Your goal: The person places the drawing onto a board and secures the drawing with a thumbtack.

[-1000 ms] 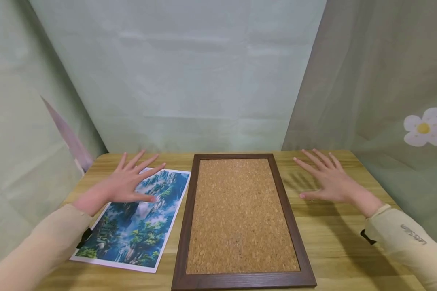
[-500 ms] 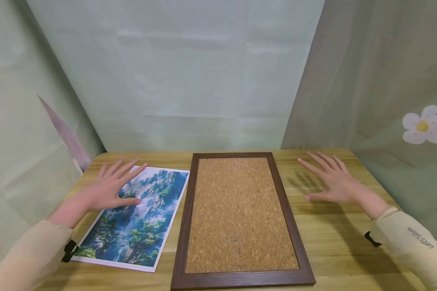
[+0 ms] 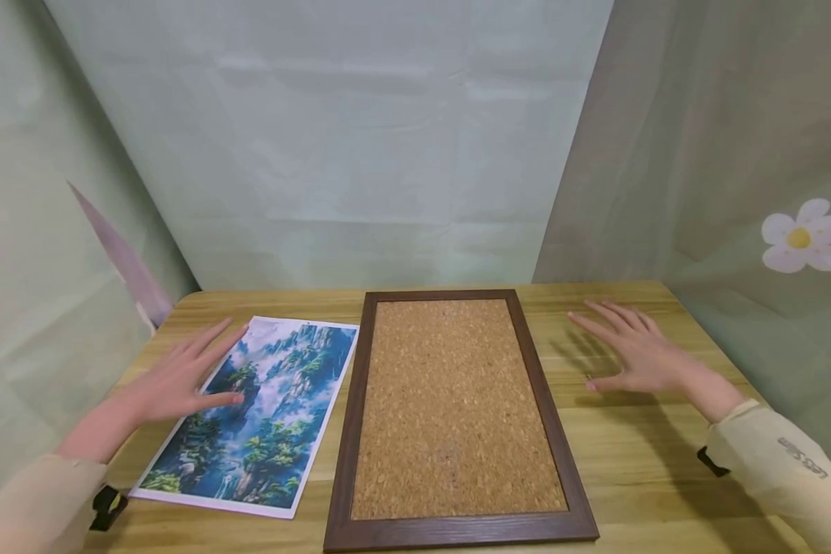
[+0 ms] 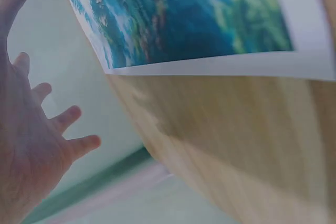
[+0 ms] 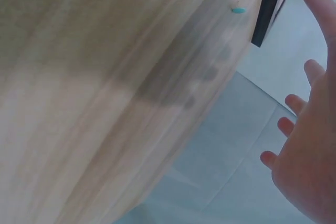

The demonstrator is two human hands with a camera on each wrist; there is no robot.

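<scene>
Left hand (image 3: pixel 180 377), fingers spread, over the landscape print's (image 3: pixel 263 415) left edge; right hand (image 3: pixel 637 354), spread, right of the cork board (image 3: pixel 457 408); sleeve lettering (image 3: pixel 803 458) unreadable.

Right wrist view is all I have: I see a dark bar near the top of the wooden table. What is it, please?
Observer: It is the dark frame of a cork board, lying flat on the table.
Operator: Is the right hand touching it?
Observer: No, the right hand is open, to its right, apart from it.
Operator: And the other hand?
Observer: The left hand is open over the left edge of a landscape print, left of the board.
</scene>
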